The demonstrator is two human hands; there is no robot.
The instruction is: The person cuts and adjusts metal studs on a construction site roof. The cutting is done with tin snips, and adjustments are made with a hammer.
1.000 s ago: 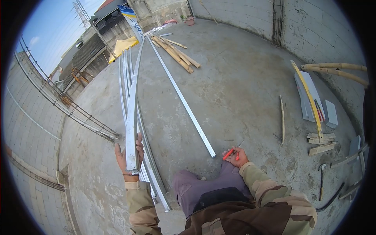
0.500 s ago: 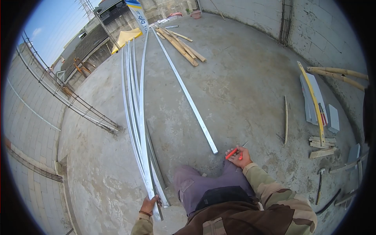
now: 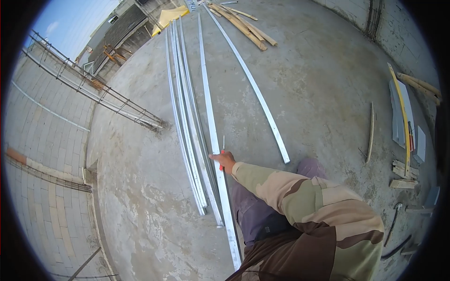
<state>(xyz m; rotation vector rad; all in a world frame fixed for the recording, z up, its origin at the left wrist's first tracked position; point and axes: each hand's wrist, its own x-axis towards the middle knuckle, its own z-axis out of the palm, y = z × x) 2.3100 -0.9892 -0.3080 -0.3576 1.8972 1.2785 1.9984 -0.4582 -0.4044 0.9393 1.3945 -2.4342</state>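
The right hand [image 3: 226, 160] rests on a long metal strip [image 3: 206, 93], grip shut round a thin red tool [image 3: 222, 151]. The tool's pale tip pts up-frame, away from the person and approx along the strip. Left hand not in view.

The strip lies flat on the concrete floor [image 3: 304, 70]. Its long axis runs from the bottom of the frame, by the person's trouser leg [image 3: 255, 215], straight away to the far edge of the slab at top. The hand sits approx halfway along the visible length. The leg is close against the strip's right side near the person. Only the hand and tool lie over it.

Just left and parallel is a bundle of similar strips [image 3: 183, 117]. It's v. close to the held one. Can't tell if they touch.

To the right is one more single strip [image 3: 262, 107], angled a bit outward, w/ its near end just beyond the knee and apart from the hand.

- Far end, top: wooden planks [image 3: 243, 25] in a loose pile.
- Left: a rebar cage [image 3: 93, 93] along the block wall.
- Right side, well apart: a thin stick [image 3: 371, 133], a yellow level [image 3: 400, 112] over grey sheets, wood offcuts [image 3: 402, 171], and a hammer [image 3: 393, 222] nearer the person.
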